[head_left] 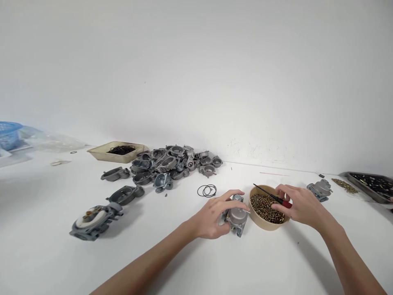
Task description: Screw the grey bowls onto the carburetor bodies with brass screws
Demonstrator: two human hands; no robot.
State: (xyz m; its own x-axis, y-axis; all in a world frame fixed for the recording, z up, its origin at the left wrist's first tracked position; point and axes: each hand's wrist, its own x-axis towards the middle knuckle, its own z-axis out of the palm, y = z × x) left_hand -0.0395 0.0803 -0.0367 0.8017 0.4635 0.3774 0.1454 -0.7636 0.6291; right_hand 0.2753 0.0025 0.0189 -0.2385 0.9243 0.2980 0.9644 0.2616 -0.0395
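Observation:
My left hand [215,215] is wrapped round a grey metal carburetor part [238,216] resting on the white table. Just right of it stands a tan bowl [258,220] filled with small brass screws [266,207]. My right hand [299,205] hovers over the bowl's right side, fingers closed on a screwdriver [273,196] with a red handle and black shaft that points left over the bowl.
A pile of grey metal bowls [172,164] lies at the back, with a beige tray [115,151] of black rings behind it. Three black O-rings [207,190] lie near the pile. Loose castings [96,219] sit at left, another part [321,189] and a dark tray [373,186] at right.

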